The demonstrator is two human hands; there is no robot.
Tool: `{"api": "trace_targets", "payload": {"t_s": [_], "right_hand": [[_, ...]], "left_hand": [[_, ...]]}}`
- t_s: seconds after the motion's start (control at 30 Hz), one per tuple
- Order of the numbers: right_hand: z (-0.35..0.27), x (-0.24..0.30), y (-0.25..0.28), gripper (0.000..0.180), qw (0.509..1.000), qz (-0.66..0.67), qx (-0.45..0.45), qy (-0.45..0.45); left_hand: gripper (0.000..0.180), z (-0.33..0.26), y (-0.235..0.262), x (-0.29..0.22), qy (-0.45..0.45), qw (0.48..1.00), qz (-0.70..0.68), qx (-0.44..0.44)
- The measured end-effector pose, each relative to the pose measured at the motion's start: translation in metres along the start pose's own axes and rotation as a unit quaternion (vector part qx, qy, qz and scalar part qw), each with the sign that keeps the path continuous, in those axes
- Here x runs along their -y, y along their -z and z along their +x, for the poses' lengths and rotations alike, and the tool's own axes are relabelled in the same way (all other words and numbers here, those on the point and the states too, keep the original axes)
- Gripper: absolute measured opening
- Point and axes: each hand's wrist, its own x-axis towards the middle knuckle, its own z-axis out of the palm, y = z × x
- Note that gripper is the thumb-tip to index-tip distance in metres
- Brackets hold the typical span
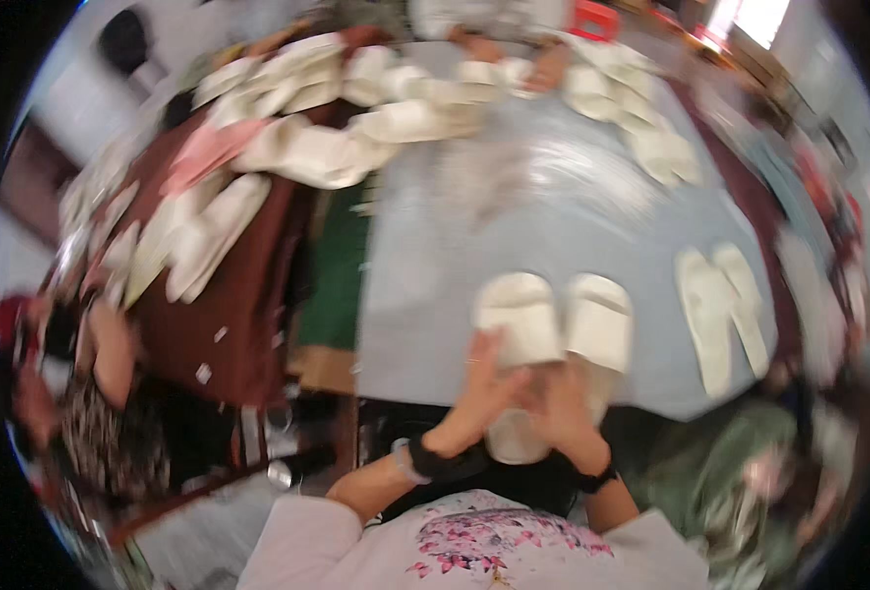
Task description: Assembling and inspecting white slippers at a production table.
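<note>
Two cream-white slide slippers lie side by side at the near edge of the grey table, toes pointing away from me. My left hand [484,391] is closed on the outer side of the left slipper [519,313], with its thumb across the footbed behind the strap. The heel of that slipper hangs past the table edge. Between the two slippers, my right hand [563,405] is closed around a slipper's rear part, against the inner side of the right slipper [600,313]. Motion blur smears its fingertips, and both hands hide parts of the footbeds.
A pair of flat pale soles [715,315] lies to the right on the grey table [415,295]. Several white slippers [312,152] line the far and left sides, beside a pink piece [214,152]. Another person's hands [548,67] work at the far edge; someone's arm [111,349] shows left.
</note>
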Motion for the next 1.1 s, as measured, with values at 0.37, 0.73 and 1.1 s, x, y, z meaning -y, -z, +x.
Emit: {"api": "trace_targets", "payload": {"t_s": [0.37, 0.73, 1.1], "right_hand": [[-0.055, -0.260, 0.122, 0.026, 0.972, -0.181, -0.031, -0.148], [-0.039, -0.120, 0.103, 0.029, 0.951, -0.129, -0.174, -0.219], [-0.018, -0.042, 0.064, 0.062, 0.949, 0.291, 0.024, -0.119]], "left_hand": [[0.058, 0.004, 0.139, -0.031, -0.089, 0.937, -0.223, -0.253], [0.107, 0.062, 0.362, -0.049, 0.144, 0.669, 0.128, -0.718], [0.066, -0.002, 0.248, -0.080, -0.145, 0.822, -0.152, -0.529]]}}
